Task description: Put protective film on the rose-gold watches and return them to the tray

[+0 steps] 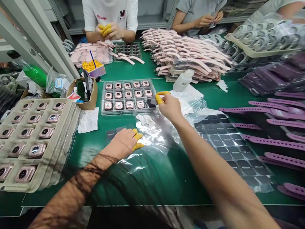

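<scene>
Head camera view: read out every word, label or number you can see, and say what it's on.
No text reads clearly.
White T-shirt: red script, too blurred.
White bottle: dark label print, too small.
Paper sheet: printed lines, too small.
Dark piece pinched in right hand: nothing legible.
Dark strips by left hand: pale lettering, blurred.

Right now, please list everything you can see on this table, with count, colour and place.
table: one, green
clear tray: one, pink watch cases inside, centre
beige trays: stack, pink cases, left
pink straps: many, far centre
purple straps: many, right
dark sheet: one, right of centre
clear bags: several, centre
white bottle: one, centre, further back
cardboard box: one, brown, left of tray
co-workers: two, far side
left hand: flat on clear bags, yellow finger covers
right hand: fingers pinch small dark piece beside clear tray
</scene>
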The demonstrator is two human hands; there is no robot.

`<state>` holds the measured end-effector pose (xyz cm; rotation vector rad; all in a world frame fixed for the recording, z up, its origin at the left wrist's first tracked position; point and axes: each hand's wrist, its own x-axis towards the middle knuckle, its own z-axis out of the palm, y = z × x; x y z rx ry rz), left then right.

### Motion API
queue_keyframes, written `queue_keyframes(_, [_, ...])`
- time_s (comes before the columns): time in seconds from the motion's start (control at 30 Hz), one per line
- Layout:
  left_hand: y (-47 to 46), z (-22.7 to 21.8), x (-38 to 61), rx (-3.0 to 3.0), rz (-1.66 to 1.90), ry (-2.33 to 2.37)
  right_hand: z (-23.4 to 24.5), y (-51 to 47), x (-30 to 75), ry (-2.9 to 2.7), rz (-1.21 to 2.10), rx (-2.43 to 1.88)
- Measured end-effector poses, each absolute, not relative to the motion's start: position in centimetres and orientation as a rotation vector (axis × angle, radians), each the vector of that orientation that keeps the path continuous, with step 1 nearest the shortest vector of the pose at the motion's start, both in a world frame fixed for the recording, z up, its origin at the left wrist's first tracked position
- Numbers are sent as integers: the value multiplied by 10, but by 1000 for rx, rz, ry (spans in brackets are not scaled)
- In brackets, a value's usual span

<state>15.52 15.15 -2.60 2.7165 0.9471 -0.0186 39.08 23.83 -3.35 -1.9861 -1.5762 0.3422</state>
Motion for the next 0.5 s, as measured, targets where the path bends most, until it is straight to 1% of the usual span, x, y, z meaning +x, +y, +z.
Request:
queue_keyframes(0.1, [169,-3,161,2636,-167,987,-34,252,394,-1682,294,-1945])
queue_keyframes(0.17, [192,12,168,2574,-201,1062,-35,246,390,-1699,230,-1927])
queue_keyframes(0.23, [220,21,178,2573,-84,1191,-36,230,385,-1625,143,-1943])
queue_keyframes(0.33, [260,24,199,2595,201,1425,-45,195,372,-1542,54,-1891])
queue_keyframes(0.37, [271,22,206,2594,217,1421,-50,182,366,-1627,83,-1750])
queue_keyframes(0.43, [288,19,219,2583,135,1326,-61,161,352,-2016,244,-1320])
queue_keyframes(0.5, [299,17,228,2544,48,1244,-71,148,338,-2190,307,-1122])
